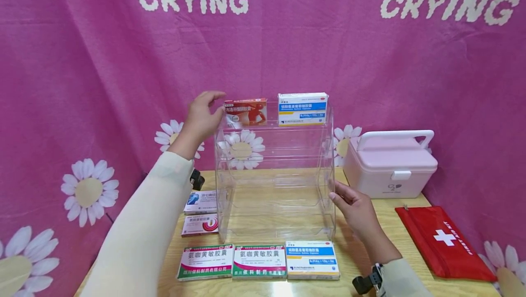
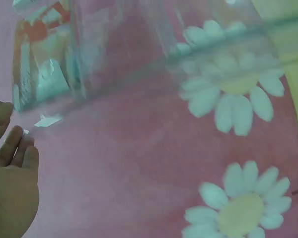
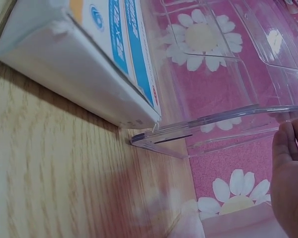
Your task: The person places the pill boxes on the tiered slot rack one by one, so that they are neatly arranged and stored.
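A clear tiered display rack (image 1: 218, 187) stands on the wooden table. On its top tier, a red medicine box (image 1: 249, 112) is at the left and a white-and-blue medicine box (image 1: 302, 109) at the right. My left hand (image 1: 203, 113) is raised at the rack's top left corner, beside the red box, thumb and fingers apart; contact is hard to tell. The left wrist view is blurred and shows the left hand (image 2: 15, 183) by the rack's edge. With fingers extended, my right hand (image 1: 356, 210) touches the rack's right side; the right wrist view shows these fingers (image 3: 288, 144) along the panel.
Two green-and-white boxes (image 1: 205, 262) and another white-and-blue box (image 1: 312, 260) lie before the rack. Two smaller boxes (image 1: 200, 225) lie left of it. A pink handled case (image 1: 390, 169) and a red first aid pouch (image 1: 445, 242) are at the right. Pink cloth hangs behind.
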{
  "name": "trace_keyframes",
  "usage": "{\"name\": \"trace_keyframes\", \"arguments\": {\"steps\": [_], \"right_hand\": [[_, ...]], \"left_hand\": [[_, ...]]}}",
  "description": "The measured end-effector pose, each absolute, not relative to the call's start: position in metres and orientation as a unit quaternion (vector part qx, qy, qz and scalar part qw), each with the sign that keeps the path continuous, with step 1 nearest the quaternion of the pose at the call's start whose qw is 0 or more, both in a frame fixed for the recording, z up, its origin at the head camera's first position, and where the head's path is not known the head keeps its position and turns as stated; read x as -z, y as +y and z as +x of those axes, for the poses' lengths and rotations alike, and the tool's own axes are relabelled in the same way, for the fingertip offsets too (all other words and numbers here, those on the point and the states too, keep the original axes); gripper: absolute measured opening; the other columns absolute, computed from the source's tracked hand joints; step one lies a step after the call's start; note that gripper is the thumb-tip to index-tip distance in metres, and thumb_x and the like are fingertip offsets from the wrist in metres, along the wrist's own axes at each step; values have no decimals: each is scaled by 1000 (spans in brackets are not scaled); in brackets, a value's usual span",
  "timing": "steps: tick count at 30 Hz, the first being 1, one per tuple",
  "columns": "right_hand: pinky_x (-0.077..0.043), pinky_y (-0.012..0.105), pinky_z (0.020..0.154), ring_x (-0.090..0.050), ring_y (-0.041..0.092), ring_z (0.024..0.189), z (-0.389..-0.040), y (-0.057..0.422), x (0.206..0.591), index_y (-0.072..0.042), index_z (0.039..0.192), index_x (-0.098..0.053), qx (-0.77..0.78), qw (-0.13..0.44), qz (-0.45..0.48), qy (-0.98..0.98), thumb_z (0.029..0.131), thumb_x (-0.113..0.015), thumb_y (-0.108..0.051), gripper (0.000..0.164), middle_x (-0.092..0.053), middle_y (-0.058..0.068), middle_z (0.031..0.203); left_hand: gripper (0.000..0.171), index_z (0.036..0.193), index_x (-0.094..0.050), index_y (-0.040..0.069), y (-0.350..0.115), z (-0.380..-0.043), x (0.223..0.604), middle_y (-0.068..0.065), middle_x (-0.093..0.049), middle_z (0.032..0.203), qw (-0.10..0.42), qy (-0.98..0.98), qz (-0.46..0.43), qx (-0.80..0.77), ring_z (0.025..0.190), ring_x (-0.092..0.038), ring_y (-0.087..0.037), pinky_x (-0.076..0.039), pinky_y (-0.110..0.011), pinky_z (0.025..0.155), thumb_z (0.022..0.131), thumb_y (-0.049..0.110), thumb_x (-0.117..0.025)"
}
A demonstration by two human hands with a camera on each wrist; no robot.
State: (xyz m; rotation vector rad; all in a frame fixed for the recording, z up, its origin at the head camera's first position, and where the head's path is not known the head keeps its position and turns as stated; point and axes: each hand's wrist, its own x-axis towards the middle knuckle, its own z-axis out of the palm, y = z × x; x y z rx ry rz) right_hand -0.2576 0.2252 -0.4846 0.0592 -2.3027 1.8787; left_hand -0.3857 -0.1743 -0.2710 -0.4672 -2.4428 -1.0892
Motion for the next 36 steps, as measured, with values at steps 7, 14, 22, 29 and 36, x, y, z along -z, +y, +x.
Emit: {"name": "trace_keyframes", "arguments": {"steps": [7,14,22,29,36], "right_hand": [[-53,8,99,-62,-14,118,-257,225,485,-2,155,-59,-631,85,19,-771,109,-69,-21,50,-61,20,156],[-50,5,99,-59,-8,126,-257,226,484,-7,157,-58,-606,78,16,-792,110,-69,-31,55,-59,15,159],[-51,6,99,-62,9,136,-257,227,486,-10,158,-58,-597,74,4,-799,109,-69,-34,55,-60,13,160],[-50,5,99,-60,9,138,-257,227,483,-12,160,-56,-597,63,-7,-800,110,-67,-37,57,-57,11,162],[-51,6,99,-59,-8,126,-255,229,484,-11,160,-55,-609,62,-5,-791,110,-68,-35,58,-57,12,163]], "left_hand": [[42,142,-67,-1,-230,-377,304,-24,-66,147,240,-861,-120,432,143,-58,-41,-45,-53,125,107,22,-70],[47,142,-63,-5,-297,-350,363,-29,-64,146,177,-870,-68,456,141,-58,-45,-44,-58,125,104,20,-75],[68,159,-49,4,-351,-326,422,-28,-42,169,45,-900,-2,435,157,-36,-53,-34,-69,129,104,31,-77],[76,163,-44,6,-380,-321,466,-34,-37,169,-28,-934,38,353,152,-35,-60,-33,-77,124,100,28,-78],[78,159,-43,-2,-393,-324,495,-38,-44,159,-34,-935,28,351,135,-50,-52,-40,-70,119,94,15,-83]]}}
